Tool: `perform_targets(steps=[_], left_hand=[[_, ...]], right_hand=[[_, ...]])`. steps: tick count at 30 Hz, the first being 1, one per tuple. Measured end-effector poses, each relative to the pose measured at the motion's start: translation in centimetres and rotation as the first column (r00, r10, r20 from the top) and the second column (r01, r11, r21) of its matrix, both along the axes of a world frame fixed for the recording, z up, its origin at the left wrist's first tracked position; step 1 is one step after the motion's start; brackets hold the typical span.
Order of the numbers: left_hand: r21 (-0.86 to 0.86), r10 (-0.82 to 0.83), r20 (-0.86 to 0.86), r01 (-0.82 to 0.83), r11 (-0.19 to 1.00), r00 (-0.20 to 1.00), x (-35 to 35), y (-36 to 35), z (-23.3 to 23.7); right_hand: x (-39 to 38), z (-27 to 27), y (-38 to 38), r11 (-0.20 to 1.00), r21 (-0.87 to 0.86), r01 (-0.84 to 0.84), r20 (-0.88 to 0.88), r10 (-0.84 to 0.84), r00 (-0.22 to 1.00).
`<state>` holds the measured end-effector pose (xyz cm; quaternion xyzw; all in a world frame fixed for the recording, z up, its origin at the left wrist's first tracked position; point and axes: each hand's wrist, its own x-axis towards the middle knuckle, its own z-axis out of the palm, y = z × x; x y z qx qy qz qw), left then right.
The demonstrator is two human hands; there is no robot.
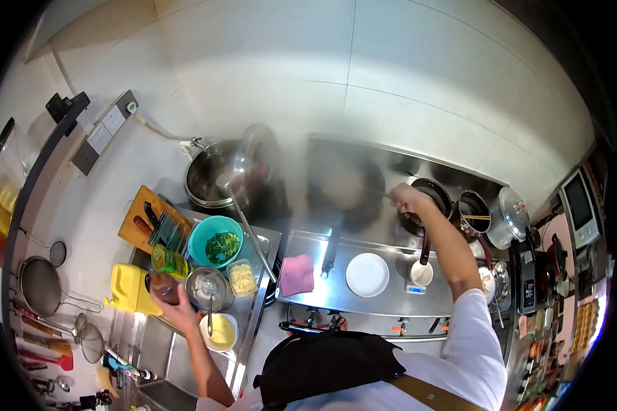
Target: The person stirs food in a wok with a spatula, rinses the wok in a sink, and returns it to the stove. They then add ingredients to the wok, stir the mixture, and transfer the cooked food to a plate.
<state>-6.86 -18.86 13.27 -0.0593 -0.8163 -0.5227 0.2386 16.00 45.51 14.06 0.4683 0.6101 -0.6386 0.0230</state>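
At the left, my left hand (pixel 177 312) closes around a dark brown bottle (pixel 164 288), next to a yellow jug (pixel 131 289) and a green-labelled bottle (pixel 168 260). My right hand (pixel 410 198) reaches over the stove, its fingers closed on the short handle of a dark wok (pixel 343 181). Steam blurs the wok, and its contents cannot be made out clearly. Near my left hand stand a metal bowl (pixel 202 279) with a spoon, a white bowl of yellow stuff (pixel 221 334), a tub of pale chopped pieces (pixel 243 278) and a teal bowl (pixel 197 236) of chopped greens.
A large pot (pixel 206 195) stands at the back left. Black pans (pixel 437 192) and a silver pressure cooker (pixel 509 219) occupy the right side. Along the steel front lie a pink cloth (pixel 296 275), a white plate (pixel 367 275) and a cup on a scale (pixel 416 289).
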Motion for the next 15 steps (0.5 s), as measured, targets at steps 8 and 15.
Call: perform_targets(steps=[8, 15], left_hand=[[0.094, 0.204, -0.048, -0.199, 0.975, 0.978, -3.3, -12.4, -2.3], [-0.158, 0.488, -0.079, -0.495, 0.855, 0.869, -5.2, -19.1, -8.5]], right_hand=[[0.4, 10.7, -2.7, 0.906, 0.189, -0.378, 0.371, 0.29, 0.882], [0.1, 4.7, -4.2, 0.98, -0.152, -0.13, 0.232, 0.163, 0.959]])
